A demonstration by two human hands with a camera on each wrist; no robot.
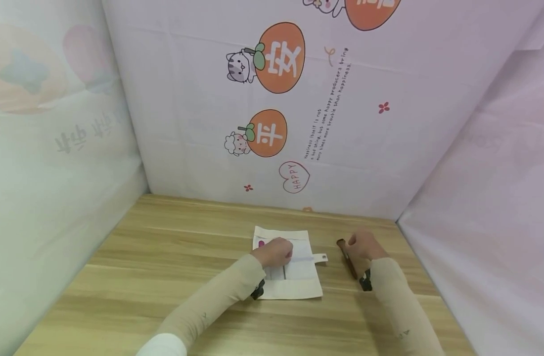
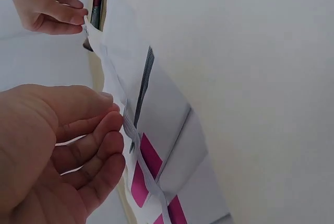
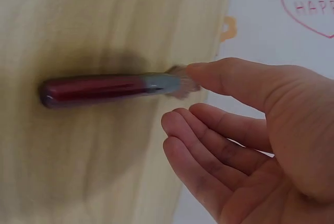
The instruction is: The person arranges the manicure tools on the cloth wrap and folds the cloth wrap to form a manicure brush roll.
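A white fabric roll (image 1: 300,289) lies opened out on the table, with a snap tab (image 1: 321,257) on its right side. Over its middle is my left hand (image 1: 276,251), thumb and forefinger pinching the edge of a pale elastic band (image 2: 151,182) that runs across the fabric. Magenta patches (image 2: 151,155) show behind the band. Right of the roll lies a brush (image 3: 96,89) with a dark red handle, a silvery ferrule and brown bristles. My right hand (image 1: 364,244) is at the bristle end, thumb tip by the bristles, the other fingers loosely bent and apart from it.
The wood-grain table (image 1: 134,257) is bounded by a printed white cloth (image 1: 201,148) at the back and white cloth walls on the left and right. Dark wrist cameras (image 1: 365,281) sit under both wrists.
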